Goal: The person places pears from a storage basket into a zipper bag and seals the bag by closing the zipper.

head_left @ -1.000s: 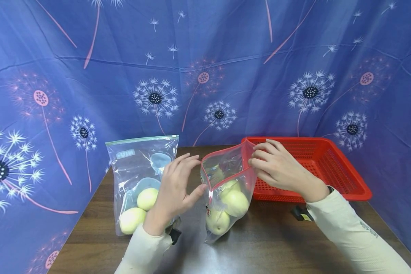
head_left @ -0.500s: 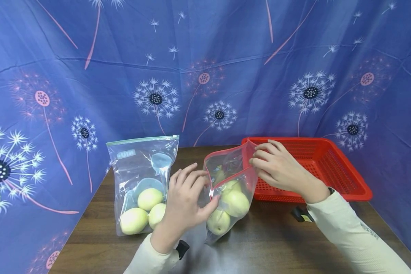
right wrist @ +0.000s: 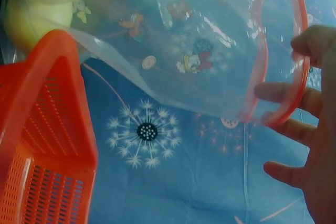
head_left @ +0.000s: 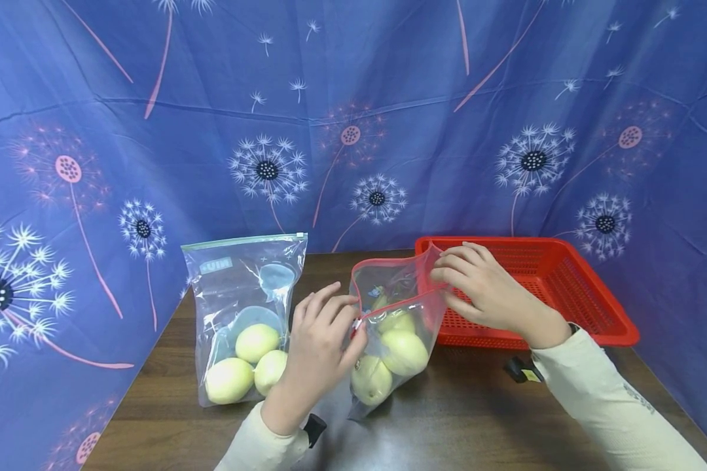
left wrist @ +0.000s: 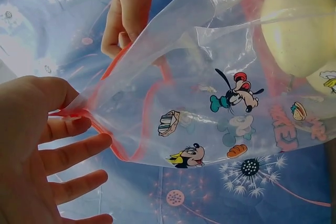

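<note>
A clear zip bag [head_left: 409, 311] with a red zip rim and cartoon prints stands in the middle, its mouth open. Several pale yellow-green fruits [head_left: 404, 352] lie inside it. My left hand [head_left: 321, 343] pinches the near left corner of the mouth between thumb and forefinger, right at the zip slider [head_left: 357, 324]; in the left wrist view its other fingers [left wrist: 79, 186] spread away. My right hand [head_left: 486, 288] holds the far right corner of the rim, thumb on one side and fingers on the other in the right wrist view.
Left of my left hand stands another clear zip bag [head_left: 241, 281] with a green zip, closed along its top, holding several similar fruits [head_left: 230, 379]. A red plastic basket [head_left: 615, 320] sits behind my right hand. Blue dandelion-print cloth [head_left: 448, 163] hangs behind the wooden table [head_left: 459, 432].
My left hand has moved right to the bag's near corner and now pinches it at the slider. That corner has shifted slightly up and left. My right hand has stayed at its corner.
</note>
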Action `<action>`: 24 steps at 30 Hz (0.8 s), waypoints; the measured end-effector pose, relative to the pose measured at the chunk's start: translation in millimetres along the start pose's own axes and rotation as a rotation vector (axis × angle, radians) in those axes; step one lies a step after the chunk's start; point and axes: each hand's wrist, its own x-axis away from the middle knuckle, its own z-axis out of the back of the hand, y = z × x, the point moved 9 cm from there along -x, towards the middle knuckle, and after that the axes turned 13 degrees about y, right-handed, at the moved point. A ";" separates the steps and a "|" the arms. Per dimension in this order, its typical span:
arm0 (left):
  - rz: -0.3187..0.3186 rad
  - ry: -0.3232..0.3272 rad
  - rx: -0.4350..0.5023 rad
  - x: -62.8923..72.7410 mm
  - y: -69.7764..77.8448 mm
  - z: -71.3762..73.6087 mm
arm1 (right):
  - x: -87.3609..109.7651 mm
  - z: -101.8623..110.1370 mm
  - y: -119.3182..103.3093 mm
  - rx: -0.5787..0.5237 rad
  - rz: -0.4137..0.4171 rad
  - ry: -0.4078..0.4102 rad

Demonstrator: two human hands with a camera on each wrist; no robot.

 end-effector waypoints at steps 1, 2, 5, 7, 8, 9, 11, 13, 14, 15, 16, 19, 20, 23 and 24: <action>0.003 -0.002 0.000 0.3 -0.4 -0.4 | 0.0 0.4 2.1 -0.018 -0.010 -0.003; 0.005 -0.007 0.002 0.7 -0.7 -0.9 | 0.2 0.8 4.7 -0.037 -0.021 -0.008; 0.016 -0.022 0.007 2.4 -1.9 -2.7 | 1.4 1.4 13.5 -0.072 -0.054 -0.024; 0.025 -0.031 0.011 3.6 -2.6 -3.6 | 2.4 1.6 19.2 -0.086 -0.073 -0.031; 0.028 -0.035 0.012 4.0 -3.0 -3.8 | 3.1 1.4 22.3 -0.089 -0.085 -0.035; 0.032 -0.037 0.012 4.4 -3.4 -3.8 | 4.0 1.1 25.3 -0.090 -0.097 -0.038; 0.034 -0.041 0.011 5.0 -3.9 -4.1 | 6.1 -0.7 31.6 -0.087 -0.121 -0.051; 0.034 -0.043 0.012 5.5 -4.3 -4.3 | 8.2 -3.2 37.9 -0.082 -0.147 -0.064; 0.033 -0.044 0.013 5.6 -4.4 -4.3 | 9.4 -4.7 40.8 -0.076 -0.158 -0.070; 0.032 -0.045 0.014 5.8 -4.6 -4.4 | 10.3 -6.0 43.5 -0.070 -0.169 -0.075; 0.030 -0.045 0.013 5.8 -4.7 -4.5 | 11.0 -7.3 46.1 -0.066 -0.181 -0.080; 0.027 -0.041 0.013 5.7 -5.0 -4.3 | 10.7 -10.5 50.9 -0.058 -0.205 -0.091; 0.027 -0.040 0.014 5.7 -5.1 -4.2 | 10.4 -11.7 52.0 -0.051 -0.209 -0.095; 0.031 -0.040 0.018 5.9 -5.8 -4.3 | 8.2 -15.2 54.0 -0.029 -0.208 -0.102; 0.033 -0.041 0.020 6.0 -6.1 -4.4 | 7.5 -16.2 54.3 -0.020 -0.203 -0.101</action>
